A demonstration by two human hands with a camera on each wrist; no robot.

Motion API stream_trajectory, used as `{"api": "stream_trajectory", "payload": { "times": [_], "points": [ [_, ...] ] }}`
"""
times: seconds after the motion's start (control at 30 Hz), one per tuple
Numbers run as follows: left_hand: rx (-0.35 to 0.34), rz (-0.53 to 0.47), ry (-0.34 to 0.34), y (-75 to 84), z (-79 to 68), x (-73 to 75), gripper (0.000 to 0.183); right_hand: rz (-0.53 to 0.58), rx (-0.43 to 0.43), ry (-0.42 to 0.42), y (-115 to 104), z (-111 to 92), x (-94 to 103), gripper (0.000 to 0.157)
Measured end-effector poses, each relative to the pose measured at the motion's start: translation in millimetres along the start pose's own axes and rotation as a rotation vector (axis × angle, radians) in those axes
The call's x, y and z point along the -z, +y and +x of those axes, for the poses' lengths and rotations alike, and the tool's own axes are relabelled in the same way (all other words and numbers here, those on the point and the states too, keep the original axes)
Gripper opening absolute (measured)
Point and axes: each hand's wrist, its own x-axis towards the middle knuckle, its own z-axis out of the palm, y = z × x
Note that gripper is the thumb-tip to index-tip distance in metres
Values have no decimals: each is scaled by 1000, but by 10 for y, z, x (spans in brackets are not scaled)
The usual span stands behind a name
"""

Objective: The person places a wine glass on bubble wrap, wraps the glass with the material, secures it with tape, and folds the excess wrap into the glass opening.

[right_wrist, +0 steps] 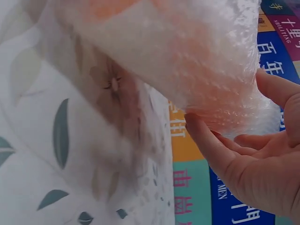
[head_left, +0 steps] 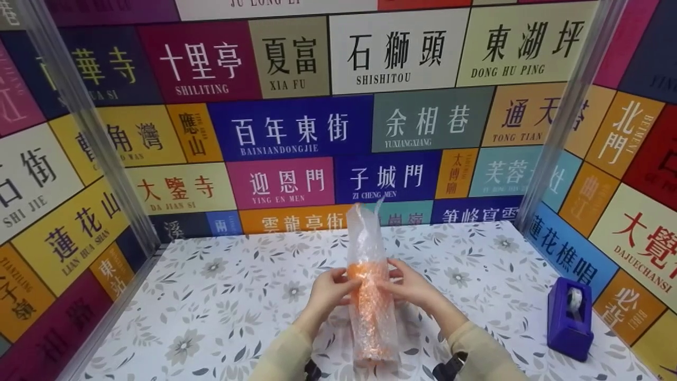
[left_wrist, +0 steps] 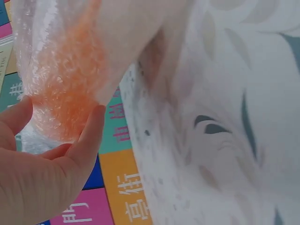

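An orange object (head_left: 370, 296), its kind hidden by the wrapping, is rolled in clear bubble wrap (head_left: 366, 233). The roll is long, and its loose film end sticks up past the orange part at the far side. From the left, my left hand (head_left: 332, 292) grips the roll between thumb and fingers. My right hand (head_left: 415, 286) holds it the same way on the opposite side. In the left wrist view, the thumb and fingers curve around the bubble wrap (left_wrist: 63, 89). The right wrist view has fingers and thumb around the wrapped roll (right_wrist: 220, 79) too.
A purple tape dispenser (head_left: 571, 323) with a roll of tape stands at the right side of the table. Leaf and flower patterns cover the tabletop (head_left: 211, 307). Colourful panels with Chinese lettering (head_left: 291, 127) enclose the back and sides, with clear corner posts (head_left: 560, 116).
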Motion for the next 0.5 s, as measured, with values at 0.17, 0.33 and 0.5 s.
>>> {"api": "stream_trajectory", "payload": {
  "times": [0.17,0.33,0.5],
  "points": [
    [-166,92,47,130,-11,34,63,-36,153,47,-111,15,10,86],
    [-319,116,69,193,-19,69,61,-37,281,106,-150,-11,-7,90],
    [-439,66,57,181,-22,85,61,-48,402,158,-117,-44,-62,93]
  ]
}}
